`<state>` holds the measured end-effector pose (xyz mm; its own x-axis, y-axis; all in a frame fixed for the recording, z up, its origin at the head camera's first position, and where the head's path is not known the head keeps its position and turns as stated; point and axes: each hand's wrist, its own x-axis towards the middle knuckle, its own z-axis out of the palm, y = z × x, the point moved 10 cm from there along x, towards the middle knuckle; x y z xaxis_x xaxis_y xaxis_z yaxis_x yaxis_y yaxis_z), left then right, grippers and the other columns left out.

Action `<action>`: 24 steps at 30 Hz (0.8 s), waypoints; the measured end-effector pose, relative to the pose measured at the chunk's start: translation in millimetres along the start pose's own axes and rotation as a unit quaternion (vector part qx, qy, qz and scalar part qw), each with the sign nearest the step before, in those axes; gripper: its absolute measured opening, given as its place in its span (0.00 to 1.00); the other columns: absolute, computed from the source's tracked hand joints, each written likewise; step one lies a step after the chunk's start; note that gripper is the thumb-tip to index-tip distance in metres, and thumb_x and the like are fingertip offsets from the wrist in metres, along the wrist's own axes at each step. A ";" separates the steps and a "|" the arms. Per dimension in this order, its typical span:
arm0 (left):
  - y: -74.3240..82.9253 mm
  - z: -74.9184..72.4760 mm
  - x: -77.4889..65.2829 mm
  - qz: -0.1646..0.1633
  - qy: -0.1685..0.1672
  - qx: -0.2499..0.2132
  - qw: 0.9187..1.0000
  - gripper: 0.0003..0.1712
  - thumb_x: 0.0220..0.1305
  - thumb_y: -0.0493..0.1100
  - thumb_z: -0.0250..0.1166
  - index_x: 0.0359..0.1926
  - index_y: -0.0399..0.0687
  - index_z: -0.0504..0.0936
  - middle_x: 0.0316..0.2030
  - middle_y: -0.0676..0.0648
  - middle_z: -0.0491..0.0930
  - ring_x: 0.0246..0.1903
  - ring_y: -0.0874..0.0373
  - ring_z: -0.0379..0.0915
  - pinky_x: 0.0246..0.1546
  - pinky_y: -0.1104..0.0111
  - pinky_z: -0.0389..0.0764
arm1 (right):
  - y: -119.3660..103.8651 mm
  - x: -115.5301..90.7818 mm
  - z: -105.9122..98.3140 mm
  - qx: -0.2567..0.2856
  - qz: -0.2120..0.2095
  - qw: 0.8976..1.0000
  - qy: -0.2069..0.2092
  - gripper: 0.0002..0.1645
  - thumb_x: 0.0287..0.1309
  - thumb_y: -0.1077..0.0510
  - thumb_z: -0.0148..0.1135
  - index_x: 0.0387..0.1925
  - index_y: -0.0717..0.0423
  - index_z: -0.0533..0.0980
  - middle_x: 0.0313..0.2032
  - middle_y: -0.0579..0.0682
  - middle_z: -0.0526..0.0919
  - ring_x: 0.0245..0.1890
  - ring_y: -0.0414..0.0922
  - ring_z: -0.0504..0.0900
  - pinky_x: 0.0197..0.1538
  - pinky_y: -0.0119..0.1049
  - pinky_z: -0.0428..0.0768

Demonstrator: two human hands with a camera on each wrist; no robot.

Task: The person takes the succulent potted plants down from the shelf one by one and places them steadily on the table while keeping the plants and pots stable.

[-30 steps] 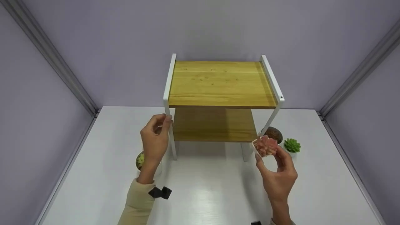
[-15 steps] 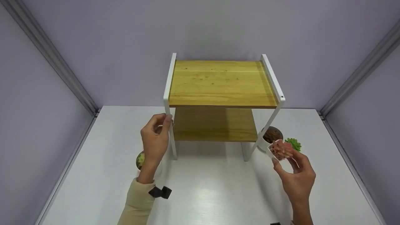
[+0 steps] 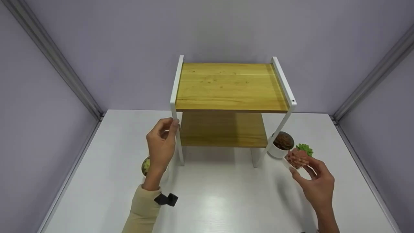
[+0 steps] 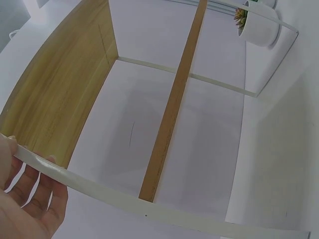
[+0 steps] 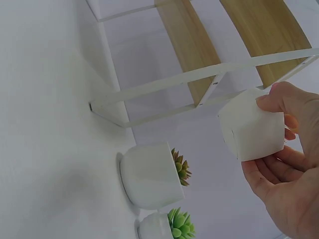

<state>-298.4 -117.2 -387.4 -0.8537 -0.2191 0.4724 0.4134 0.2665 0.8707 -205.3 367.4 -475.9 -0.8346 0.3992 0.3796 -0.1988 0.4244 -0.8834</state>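
My left hand grips the white left front post of a two-tier shelf rack. In the left wrist view its fingers curl behind the white frame bar. My right hand pinches a potted pink succulent between thumb and fingers, raised above the table at the right. The right wrist view shows its white angular pot from the side, with the plant mostly hidden. Behind it stands a larger round white pot with a reddish-brown succulent, beside a small green succulent.
Another potted plant stands at the left, partly covered by my left forearm. The rack has two wooden boards, the lower board under the top one. Grey walls enclose the white table at the back and sides.
My right hand has moved right and slightly down with the potted succulent, away from the rack's right front post. The left hand keeps its hold on the left post.
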 end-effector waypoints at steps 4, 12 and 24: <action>3.2 -0.6 0.3 0.015 -0.002 -0.008 1.000 0.11 0.76 0.45 0.65 0.47 0.40 0.87 0.39 0.42 0.87 0.40 0.62 0.85 0.41 0.74 0.84 | 13.7 3.1 -4.1 -0.020 0.027 0.999 -0.011 0.37 0.46 0.79 0.77 0.60 0.68 0.77 0.52 0.32 0.79 0.55 0.25 0.80 0.57 0.16 0.80; -1.3 -0.5 0.6 0.003 -0.001 -0.004 1.000 0.12 0.76 0.46 0.65 0.47 0.42 0.87 0.40 0.40 0.88 0.41 0.54 0.86 0.43 0.72 0.85 | 35.4 8.5 -6.8 -0.030 0.066 0.997 -0.034 0.36 0.49 0.76 0.77 0.62 0.68 0.76 0.52 0.33 0.78 0.54 0.24 0.80 0.56 0.16 0.81; -0.7 -0.3 1.0 -0.002 -0.003 0.000 1.000 0.12 0.77 0.47 0.65 0.47 0.42 0.87 0.41 0.41 0.88 0.42 0.49 0.86 0.44 0.75 0.84 | 59.5 14.4 -3.0 -0.035 0.088 0.993 -0.077 0.36 0.52 0.73 0.77 0.62 0.68 0.74 0.53 0.31 0.77 0.54 0.23 0.79 0.57 0.20 0.83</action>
<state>-299.5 -117.9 -387.5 -0.8573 -0.2154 0.4677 0.4092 0.2662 0.8727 -227.6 400.9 -522.2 -0.9227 0.3458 0.1706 -0.0116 0.4174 -0.9086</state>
